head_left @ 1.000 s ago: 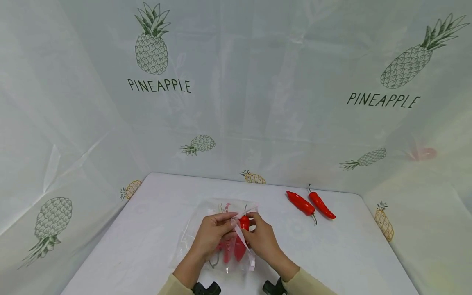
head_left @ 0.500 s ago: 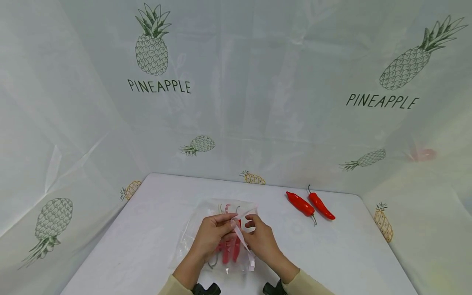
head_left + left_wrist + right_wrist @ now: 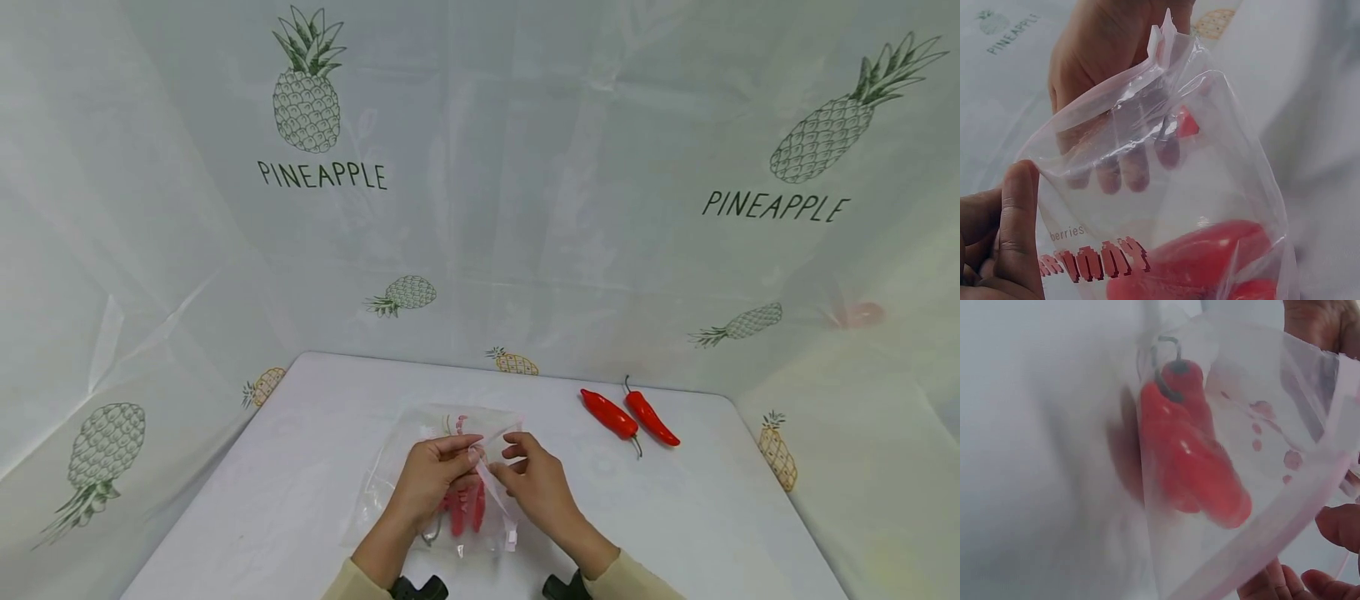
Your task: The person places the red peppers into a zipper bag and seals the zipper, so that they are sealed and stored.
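Note:
A clear zip bag (image 3: pixel 393 454) with pink trim and red print lies at the middle of the table. My left hand (image 3: pixel 431 479) pinches the rim of its mouth between thumb and fingers. Red chili peppers (image 3: pixel 1194 453) with dark green stems are inside, visible through the cloudy film. My right hand (image 3: pixel 542 483) is at the mouth's right side, fingers loosely bent, holding nothing. In the left wrist view, the fingertips (image 3: pixel 1135 172) of the right hand show through the film, above the peppers (image 3: pixel 1210 250). A small red tip (image 3: pixel 1188 122) also shows near them.
Two red chili peppers (image 3: pixel 609 413) (image 3: pixel 651 418) lie side by side on the white table (image 3: pixel 285 467), toward its back right. A pale curtain (image 3: pixel 480 183) with pineapple prints hangs behind and at both sides of the table.
A second ago my right hand held a red chili pepper at the bag's mouth. It has let go, the pepper has dropped inside, and the hand has shifted slightly right. My left hand stays put.

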Available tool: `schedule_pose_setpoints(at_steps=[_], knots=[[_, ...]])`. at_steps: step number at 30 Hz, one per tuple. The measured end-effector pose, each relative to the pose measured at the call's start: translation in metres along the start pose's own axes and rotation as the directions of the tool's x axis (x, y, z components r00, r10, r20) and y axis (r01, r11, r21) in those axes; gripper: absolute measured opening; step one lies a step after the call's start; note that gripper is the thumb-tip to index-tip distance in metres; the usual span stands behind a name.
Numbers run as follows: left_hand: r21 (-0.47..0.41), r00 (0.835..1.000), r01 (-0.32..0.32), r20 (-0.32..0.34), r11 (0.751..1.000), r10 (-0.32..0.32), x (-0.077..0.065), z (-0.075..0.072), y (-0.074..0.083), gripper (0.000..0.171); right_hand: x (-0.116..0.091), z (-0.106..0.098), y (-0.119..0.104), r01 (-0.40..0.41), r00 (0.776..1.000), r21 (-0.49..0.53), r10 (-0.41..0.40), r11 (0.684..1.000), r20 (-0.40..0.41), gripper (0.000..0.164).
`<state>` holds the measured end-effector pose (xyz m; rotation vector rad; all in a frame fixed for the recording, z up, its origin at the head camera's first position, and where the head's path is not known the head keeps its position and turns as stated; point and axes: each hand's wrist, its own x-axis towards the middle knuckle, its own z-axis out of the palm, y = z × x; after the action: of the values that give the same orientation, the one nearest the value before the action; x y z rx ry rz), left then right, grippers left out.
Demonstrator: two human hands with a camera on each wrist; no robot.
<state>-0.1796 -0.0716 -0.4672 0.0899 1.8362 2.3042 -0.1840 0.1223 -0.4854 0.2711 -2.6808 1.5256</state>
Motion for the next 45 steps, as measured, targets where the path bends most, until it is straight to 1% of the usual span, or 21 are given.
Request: schedule_pose_setpoints(at_steps=[9,17,22,29,37,42,45], knots=[[0.012,1.000,-0.004,-0.002,1.000,0.004,-0.001,0.000,-0.001,0.040,-0.001,-0.012,-0.001,0.015,0.999,0.012,-0.014,1.000,-0.031,0.046],[0.036,1.000,-0.012,-0.003,0.999,0.013,0.000,-0.002,-0.002,0.039,0.004,-0.027,-0.002,-0.025,0.997,-0.037,0.022,0.999,-0.079,0.043],[0.029,1.000,-0.004,-0.010,1.000,0.004,0.002,-0.003,-0.004,0.038,0.008,-0.038,0.000,-0.023,0.992,-0.071,0.014,0.997,-0.122,0.045],[0.015,1.000,-0.004,-0.001,1.000,0.004,0.002,-0.003,-0.005,0.038,0.015,-0.053,0.009,-0.025,0.985,-0.102,0.007,0.994,-0.170,0.045],[0.019,1.000,-0.001,-0.004,1.000,0.001,0.003,-0.004,-0.006,0.037,0.029,-0.079,0.024,-0.012,0.980,-0.182,-0.025,0.983,-0.197,0.049],[0.019,1.000,0.008,-0.003,1.000,-0.008,0.005,-0.005,-0.007,0.037,0.037,-0.095,0.035,-0.037,0.979,-0.228,-0.011,0.973,-0.203,0.053],[0.015,1.000,0.003,0.002,1.000,-0.003,0.005,-0.005,-0.008,0.038,0.042,-0.103,0.042,-0.051,0.981,-0.229,0.006,0.972,-0.196,0.054]])
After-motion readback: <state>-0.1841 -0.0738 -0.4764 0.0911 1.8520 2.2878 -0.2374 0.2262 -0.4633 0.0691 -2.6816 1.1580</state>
